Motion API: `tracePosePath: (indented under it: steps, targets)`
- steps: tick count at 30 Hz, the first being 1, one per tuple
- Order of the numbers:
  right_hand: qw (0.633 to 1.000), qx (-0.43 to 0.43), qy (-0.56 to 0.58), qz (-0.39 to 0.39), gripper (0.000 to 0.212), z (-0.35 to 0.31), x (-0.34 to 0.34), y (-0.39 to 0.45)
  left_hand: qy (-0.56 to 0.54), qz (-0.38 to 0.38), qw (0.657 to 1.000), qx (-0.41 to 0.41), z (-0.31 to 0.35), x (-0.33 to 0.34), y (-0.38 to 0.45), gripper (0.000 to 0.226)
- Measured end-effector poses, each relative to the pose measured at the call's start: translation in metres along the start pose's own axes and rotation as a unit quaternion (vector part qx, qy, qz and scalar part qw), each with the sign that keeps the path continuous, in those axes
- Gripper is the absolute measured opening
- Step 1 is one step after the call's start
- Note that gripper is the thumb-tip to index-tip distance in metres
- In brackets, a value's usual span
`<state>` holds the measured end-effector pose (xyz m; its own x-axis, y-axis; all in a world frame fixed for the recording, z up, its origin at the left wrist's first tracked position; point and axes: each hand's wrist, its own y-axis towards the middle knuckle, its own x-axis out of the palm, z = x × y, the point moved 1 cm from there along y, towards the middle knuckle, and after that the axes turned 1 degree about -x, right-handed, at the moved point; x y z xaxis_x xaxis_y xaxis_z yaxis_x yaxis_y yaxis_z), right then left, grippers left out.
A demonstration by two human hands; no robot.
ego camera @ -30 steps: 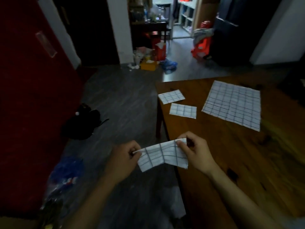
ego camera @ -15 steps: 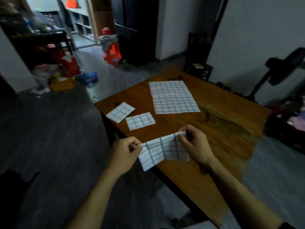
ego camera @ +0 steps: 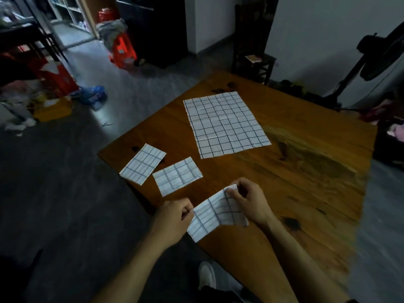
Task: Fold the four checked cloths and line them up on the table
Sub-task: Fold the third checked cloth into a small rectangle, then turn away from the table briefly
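Observation:
A folded white cloth with dark checks [ego camera: 215,214] hangs between my hands just above the near edge of the wooden table [ego camera: 306,182]. My left hand [ego camera: 172,217] pinches its left end and my right hand [ego camera: 249,200] pinches its upper right corner. Two other folded checked cloths lie side by side near the table's left corner: one [ego camera: 143,164] at the edge, one [ego camera: 177,175] just right of it. A large checked cloth [ego camera: 225,124] lies spread flat further back on the table.
A dark wooden chair [ego camera: 251,44] stands beyond the table's far corner. A standing fan [ego camera: 380,51] is at the right. Red stools, bags and clutter [ego camera: 54,84] lie on the grey floor at the left. My shoe [ego camera: 206,275] shows below the table edge.
The view has swung to the right, bringing more of the table and the chair into sight. My hands keep holding the folded cloth, now over the table's near edge.

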<state>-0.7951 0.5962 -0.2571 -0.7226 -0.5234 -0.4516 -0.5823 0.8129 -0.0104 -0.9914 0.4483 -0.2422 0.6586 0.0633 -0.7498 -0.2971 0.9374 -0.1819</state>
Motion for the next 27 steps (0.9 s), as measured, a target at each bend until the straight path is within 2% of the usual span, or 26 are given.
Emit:
tracePosePath:
  steps: [6, 10, 15, 21, 27]
  targets:
    - [0.995, 0.096, 0.009, 0.008, 0.009, 0.025, 0.020, 0.049, 0.004, -0.034, 0.998, -0.044, -0.023, 0.002, 0.059, 0.008]
    - [0.987, 0.159, -0.016, -0.002, 0.013, 0.048, 0.033, 0.063, -0.018, -0.077, 0.994, -0.076, -0.043, 0.009, 0.086, 0.012]
    - [0.968, 0.243, -0.060, 0.008, 0.007, 0.065, 0.048, 0.059, -0.049, -0.135, 0.988, -0.064, -0.063, 0.008, 0.111, 0.005]
    - [0.959, 0.265, -0.080, 0.063, 0.003, 0.049, 0.059, 0.067, -0.030, -0.172, 0.984, -0.030, -0.074, -0.001, 0.123, 0.003]
    - [0.955, 0.265, -0.089, 0.103, 0.011, 0.037, 0.064, 0.086, 0.011, -0.178, 0.984, -0.005, -0.077, 0.009, 0.126, 0.002]
